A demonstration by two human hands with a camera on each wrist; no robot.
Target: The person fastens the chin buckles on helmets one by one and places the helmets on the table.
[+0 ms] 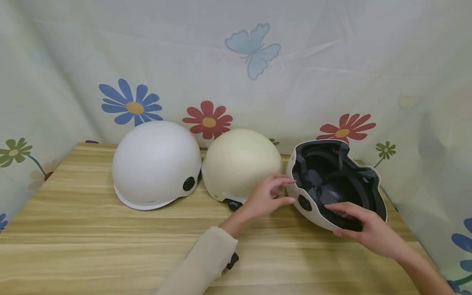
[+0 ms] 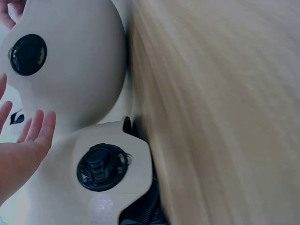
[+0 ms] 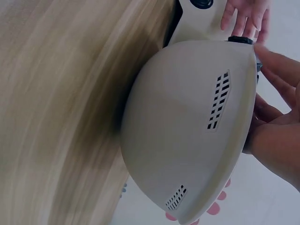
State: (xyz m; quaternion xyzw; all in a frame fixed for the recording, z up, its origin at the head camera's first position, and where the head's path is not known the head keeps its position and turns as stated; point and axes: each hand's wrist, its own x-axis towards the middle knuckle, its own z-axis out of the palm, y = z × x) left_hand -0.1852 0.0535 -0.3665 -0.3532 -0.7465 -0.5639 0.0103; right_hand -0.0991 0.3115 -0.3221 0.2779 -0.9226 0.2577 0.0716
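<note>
An off-white helmet lies upturned at the right, its black padded inside and straps facing up. My right hand grips its near rim, fingers inside the shell and thumb outside; the right wrist view shows this hand at the rim of the vented shell. At the helmet's left side is my left hand, fingers loosely extended; whether the fingertips touch the rim I cannot tell. In the left wrist view the left hand has spread fingers near the upturned helmet with its round black vent.
A cream helmet stands dome up in the middle, beside a white helmet at the left. A small black object shows by the left sleeve on the wooden table. A flowered curtain hangs behind.
</note>
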